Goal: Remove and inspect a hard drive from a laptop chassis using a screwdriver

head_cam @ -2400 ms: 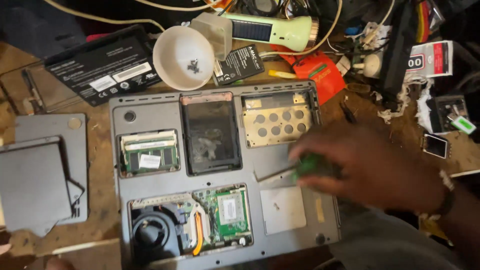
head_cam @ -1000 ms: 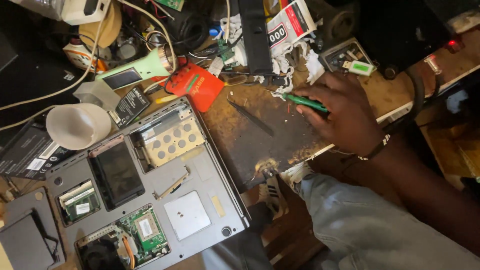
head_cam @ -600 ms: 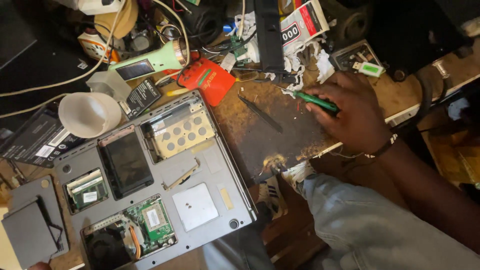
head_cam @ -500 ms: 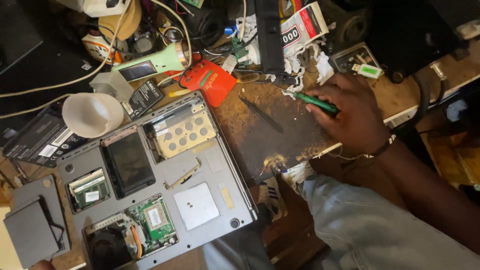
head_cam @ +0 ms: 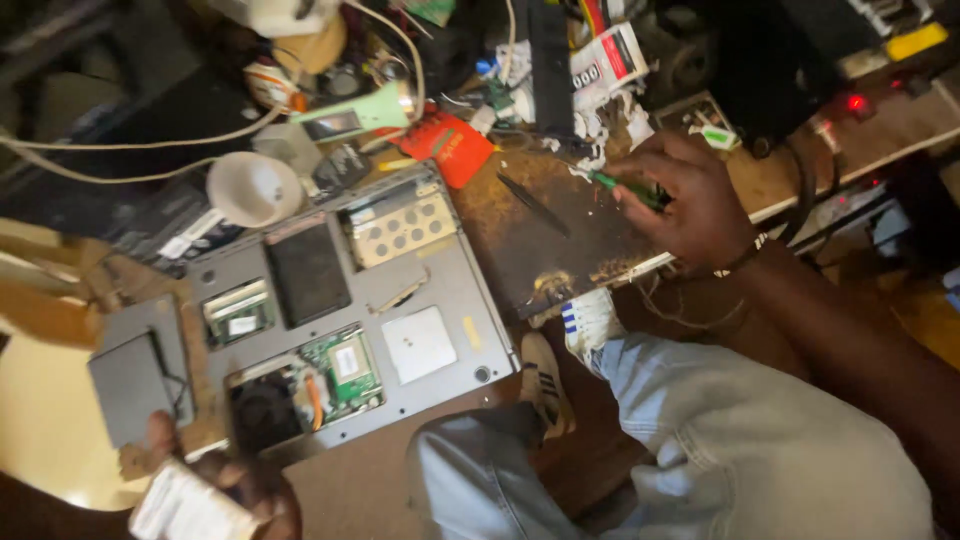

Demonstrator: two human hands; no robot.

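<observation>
R hand closed round green-handled screwdriver — far right on the worn wooden bench. L hand near left corner, gripping a white flat object — blurred. Opened grey laptop base lies between them, white bowl beyond.

The worn wooden bench carries an opened grey laptop base, a white bowl, a red pouch and grey cover panels.

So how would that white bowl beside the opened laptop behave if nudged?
The white bowl looks like thin plastic, so probably light and easy to slide. It sits upright on clutter by the laptop, so it might tip.
</observation>
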